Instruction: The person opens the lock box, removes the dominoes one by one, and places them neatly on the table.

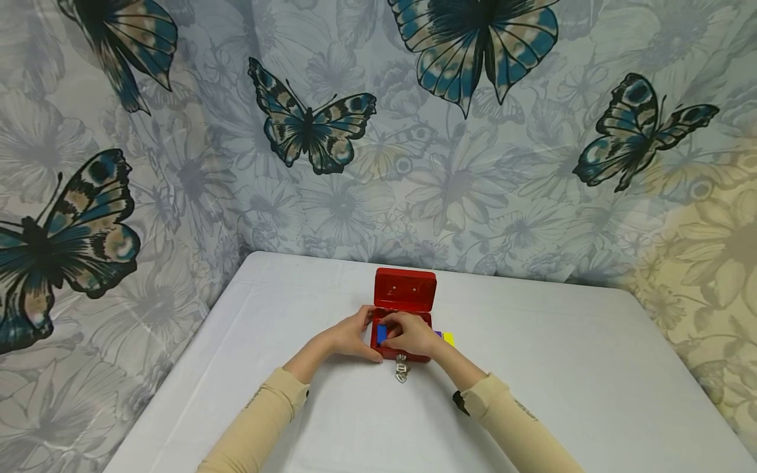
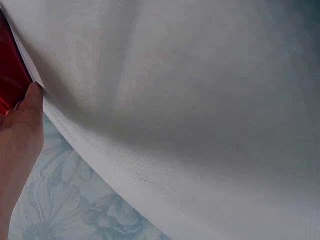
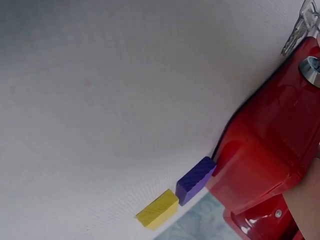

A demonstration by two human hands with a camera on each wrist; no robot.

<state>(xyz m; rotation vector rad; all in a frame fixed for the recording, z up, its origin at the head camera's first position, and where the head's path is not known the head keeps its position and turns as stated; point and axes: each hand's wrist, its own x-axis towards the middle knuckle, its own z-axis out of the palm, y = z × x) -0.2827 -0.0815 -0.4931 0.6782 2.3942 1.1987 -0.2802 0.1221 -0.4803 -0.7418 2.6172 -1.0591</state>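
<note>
A small red metal cash box [image 1: 390, 353] stands on the white table with its lid [image 1: 405, 290] raised. My left hand [image 1: 347, 336] holds the box by its left side, thumb by the front corner and fingers toward the back; part of this grip shows in the left wrist view. Reaching into the box from the right, my right hand [image 1: 411, 334] pinches a blue block [image 1: 381, 335] near the left inner wall. The hand hides much of the inside. Keys [image 1: 401, 373] hang at the lock on the front.
Beside the box's right wall lie a purple block [image 3: 196, 180] and a yellow block [image 3: 158, 210], end to end on the white tablecloth [image 1: 562, 368]. Behind the table hangs a butterfly-patterned curtain [image 1: 461, 171].
</note>
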